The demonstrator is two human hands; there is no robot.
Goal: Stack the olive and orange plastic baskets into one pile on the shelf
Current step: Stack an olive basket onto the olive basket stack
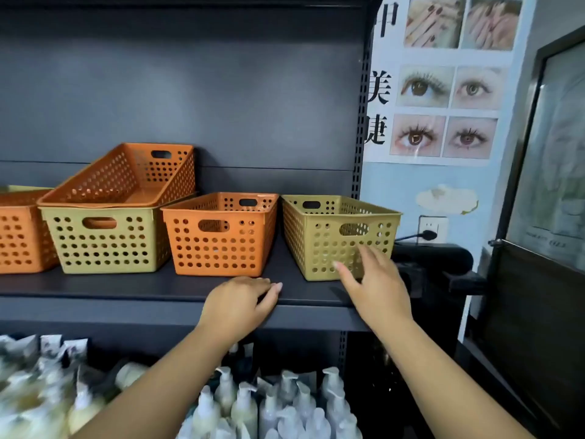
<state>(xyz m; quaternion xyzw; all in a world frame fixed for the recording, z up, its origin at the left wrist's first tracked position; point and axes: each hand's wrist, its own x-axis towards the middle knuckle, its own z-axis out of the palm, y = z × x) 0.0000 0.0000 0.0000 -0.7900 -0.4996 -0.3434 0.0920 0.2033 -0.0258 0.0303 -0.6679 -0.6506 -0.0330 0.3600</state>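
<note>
Far left on the dark shelf we see an orange basket cut by the frame edge, w/ an olive rim showing behind it. Next right, an olive basket stands level, and a second orange basket sits tilted in it: far end raised vs the back panel, near end down inside. Next, a lone orange basket, upright, just beside the olive one on its left. Rightmost is a lone olive basket, upright, small gap from the orange neighbour, close to the shelf's perforated upright post.

All baskets are rectangular plastic, walls full of round holes, w/ an oval handle slot at each short end. Each has a short end toward us, long axis running front to back; the rightmost olive one angles slightly, near end swung right.

Our left hand lies palm down on the shelf's front edge below the lone orange basket, fingers loosely curled, holding nothing. Our right hand is in front of the rightmost olive basket's near end, fingers spread wide, gripping nothing; contact w/ the basket we can't tell.

Below: blurred tubes at left, pump bottles mid. Right: a lash & nail poster, a wall socket w/ plug.
</note>
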